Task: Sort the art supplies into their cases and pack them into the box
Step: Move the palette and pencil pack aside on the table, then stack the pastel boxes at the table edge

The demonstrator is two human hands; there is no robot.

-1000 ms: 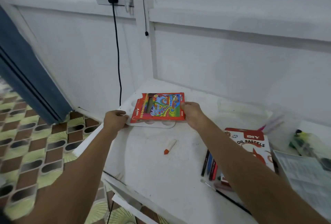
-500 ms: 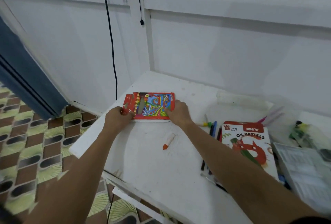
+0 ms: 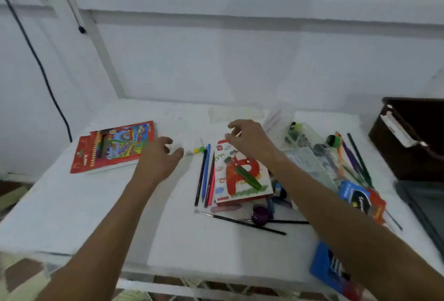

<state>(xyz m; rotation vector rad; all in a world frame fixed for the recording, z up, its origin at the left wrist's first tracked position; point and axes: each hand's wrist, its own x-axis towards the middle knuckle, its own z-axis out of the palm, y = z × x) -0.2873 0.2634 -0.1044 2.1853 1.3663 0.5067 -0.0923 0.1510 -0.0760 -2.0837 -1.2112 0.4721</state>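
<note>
A red colour pencil case [image 3: 113, 145] lies flat at the table's left, on a white palette whose edge shows beneath it. My left hand [image 3: 158, 160] hovers just right of it, fingers loosely curled, holding nothing. My right hand [image 3: 249, 138] hangs above the top of the oil pastels box [image 3: 240, 175], fingers loosely bent and empty. Several loose pencils [image 3: 206, 175] lie between the two hands. A dark brown box [image 3: 413, 137] stands at the far right.
The white table [image 3: 96, 216] holds paint brushes [image 3: 240, 222], a purple paint pot [image 3: 260, 214], a clear plastic case [image 3: 310, 161], more pens and pencils [image 3: 353, 154], a blue packet [image 3: 355, 195] and a blue case [image 3: 329, 269]. A black cable [image 3: 43, 72] runs down the wall.
Both hands have let go of the colour pencil case and moved right, toward the loose pencils and the oil pastels box. The view has swung right; the orange crayon is out of sight.
</note>
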